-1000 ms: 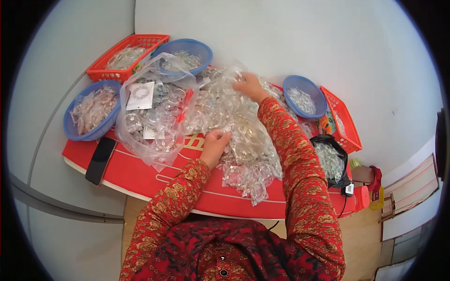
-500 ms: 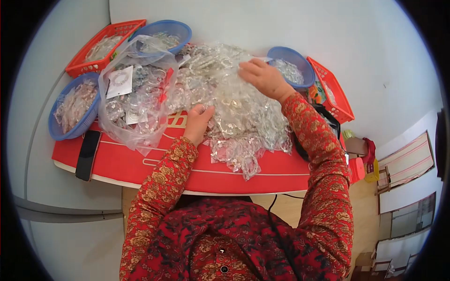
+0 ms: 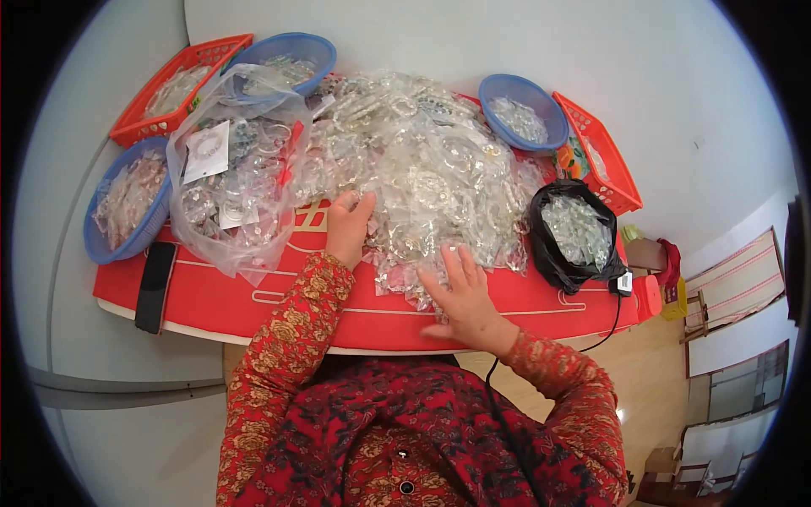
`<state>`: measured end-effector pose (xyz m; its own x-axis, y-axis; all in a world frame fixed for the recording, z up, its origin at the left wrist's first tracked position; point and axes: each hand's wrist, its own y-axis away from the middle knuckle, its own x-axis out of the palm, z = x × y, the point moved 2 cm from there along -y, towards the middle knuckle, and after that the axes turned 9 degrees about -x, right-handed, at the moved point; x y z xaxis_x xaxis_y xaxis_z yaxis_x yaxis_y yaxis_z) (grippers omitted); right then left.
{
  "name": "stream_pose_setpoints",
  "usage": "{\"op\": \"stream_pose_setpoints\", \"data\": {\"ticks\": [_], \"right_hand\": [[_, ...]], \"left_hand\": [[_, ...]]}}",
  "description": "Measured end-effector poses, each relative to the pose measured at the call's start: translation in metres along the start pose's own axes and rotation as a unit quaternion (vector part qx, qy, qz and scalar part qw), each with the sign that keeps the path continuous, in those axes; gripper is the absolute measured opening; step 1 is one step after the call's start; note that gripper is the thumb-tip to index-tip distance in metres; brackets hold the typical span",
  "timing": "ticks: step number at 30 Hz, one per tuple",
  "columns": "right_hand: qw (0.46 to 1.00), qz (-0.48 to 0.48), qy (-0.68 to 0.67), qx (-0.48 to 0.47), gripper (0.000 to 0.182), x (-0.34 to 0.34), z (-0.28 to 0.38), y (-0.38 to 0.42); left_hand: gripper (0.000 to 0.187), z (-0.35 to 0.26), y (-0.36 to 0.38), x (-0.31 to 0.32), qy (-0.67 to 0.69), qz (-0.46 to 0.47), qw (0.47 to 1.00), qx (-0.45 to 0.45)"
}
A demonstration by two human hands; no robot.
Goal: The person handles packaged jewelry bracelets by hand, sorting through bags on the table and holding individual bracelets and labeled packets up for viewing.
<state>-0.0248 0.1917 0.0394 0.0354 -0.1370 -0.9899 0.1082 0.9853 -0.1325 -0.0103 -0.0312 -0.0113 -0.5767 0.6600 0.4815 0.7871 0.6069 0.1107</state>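
Note:
A large heap of small clear plastic packets, with shiny bracelet-like rings inside several of them, covers the middle of the red table. At the heap's lower left edge is my left hand, thumb and fingertips apart against the packets; nothing shows in its grasp. My right hand lies at the heap's near edge with its fingers spread, their tips on the nearest packets. It holds nothing.
To the left stand a large clear bag of packets, a blue basket, a red basket and a dark phone. Behind is another blue basket. A black bag, blue basket and red basket stand right.
My right hand has come from the heap's far right side down to its near edge, fingers now spread. The heap has spread, and the black bag is uncovered. My left hand has barely shifted.

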Motion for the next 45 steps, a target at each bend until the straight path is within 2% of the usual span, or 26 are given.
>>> {"op": "stream_pose_setpoints", "data": {"ticks": [3, 6, 9, 13, 16, 18, 20, 23, 25, 26, 28, 29, 31, 33, 35, 36, 37, 39, 40, 41, 42, 43, 45], "right_hand": [[0.984, -0.105, -0.026, 0.143, 0.084, 0.025, -0.043, -0.022], [0.983, -0.126, 0.011, 0.133, 0.083, 0.026, -0.072, -0.047], [0.981, -0.18, 0.069, 0.03, 0.085, 0.019, -0.089, -0.074], [0.985, -0.153, 0.037, 0.065, 0.089, 0.022, -0.125, -0.106], [0.984, -0.161, 0.057, 0.041, 0.088, 0.021, -0.143, -0.12], [0.991, -0.109, 0.052, 0.055, 0.084, 0.017, -0.14, -0.118], [0.995, -0.058, 0.049, 0.06, 0.076, 0.009, -0.134, -0.113], [0.993, 0.081, -0.082, 0.011, 0.061, -0.029, -0.131, -0.109], [0.997, -0.029, -0.022, 0.075, 0.05, -0.037, -0.147, -0.113], [0.991, -0.085, 0.009, 0.107, 0.045, -0.04, -0.154, -0.116], [0.961, -0.242, 0.112, 0.073, 0.039, -0.038, -0.163, -0.125], [0.932, -0.319, 0.162, 0.055, 0.036, -0.037, -0.164, -0.13], [0.877, -0.38, 0.287, 0.061, 0.026, -0.033, -0.165, -0.143], [0.885, -0.359, 0.286, 0.087, 0.018, -0.024, -0.182, -0.157], [0.946, -0.249, 0.158, 0.132, 0.012, -0.018, -0.204, -0.169], [0.933, -0.307, 0.127, 0.138, 0.011, -0.022, -0.203, -0.166], [0.916, -0.363, 0.096, 0.144, 0.009, -0.026, -0.203, -0.162], [0.876, -0.454, 0.05, 0.157, 0.005, -0.039, -0.199, -0.155], [0.855, -0.474, -0.113, 0.18, 0.005, -0.04, -0.198, -0.15], [0.809, -0.481, -0.272, 0.2, 0.005, -0.047, -0.19, -0.142], [0.74, -0.475, -0.424, 0.217, 0.005, -0.051, -0.183, -0.134], [0.708, -0.465, -0.487, 0.213, 0.005, -0.053, -0.177, -0.128], [0.707, -0.446, -0.51, 0.201, 0.005, -0.044, -0.175, -0.12]], "left_hand": [[0.014, 0.001, 0.002, -0.001, 0.004, -0.012, 1.0, 0.01], [0.014, -0.003, 0.005, 0.001, -0.006, -0.025, 1.0, 0.011], [0.014, -0.001, 0.0, 0.0, 0.011, -0.047, 0.999, 0.011], [0.015, 0.003, -0.003, -0.003, 0.055, -0.023, 0.998, 0.0], [0.014, 0.005, -0.005, -0.008, 0.086, -0.005, 0.996, -0.016], [0.013, 0.004, -0.005, -0.012, 0.096, 0.0, 0.995, -0.026], [0.017, -0.002, 0.0, -0.008, 0.049, -0.017, 0.998, -0.028], [0.028, -0.001, 0.006, 0.001, -0.04, -0.001, 0.999, -0.015], [0.041, 0.015, -0.003, -0.002, -0.098, 0.042, 0.994, -0.005], [0.043, 0.014, -0.002, -0.002, -0.161, 0.034, 0.986, 0.024], [0.047, 0.011, -0.001, 0.0, -0.288, 0.017, 0.954, 0.083], [0.047, 0.006, 0.004, 0.003, -0.357, -0.029, 0.918, 0.171], [0.047, -0.006, 0.016, 0.01, -0.477, -0.121, 0.803, 0.337], [0.045, -0.017, 0.019, 0.01, -0.473, -0.125, 0.816, 0.309], [0.042, -0.019, 0.019, 0.008, -0.474, -0.127, 0.816, 0.305], [0.04, -0.017, 0.016, 0.005, -0.477, -0.127, 0.81, 0.317], [0.038, -0.017, 0.014, 0.004, -0.48, -0.126, 0.804, 0.328], [0.032, -0.019, 0.013, 0.005, -0.435, -0.106, 0.851, 0.276], [0.03, -0.018, 0.013, 0.005, -0.411, -0.094, 0.873, 0.247], [0.026, -0.017, 0.012, 0.005, -0.394, -0.087, 0.883, 0.239], [0.023, -0.017, 0.009, 0.004, -0.377, -0.079, 0.894, 0.229], [0.02, -0.016, 0.008, 0.003, -0.361, -0.07, 0.904, 0.218], [0.017, -0.009, 0.005, 0.004, -0.282, -0.037, 0.938, 0.199]]}}
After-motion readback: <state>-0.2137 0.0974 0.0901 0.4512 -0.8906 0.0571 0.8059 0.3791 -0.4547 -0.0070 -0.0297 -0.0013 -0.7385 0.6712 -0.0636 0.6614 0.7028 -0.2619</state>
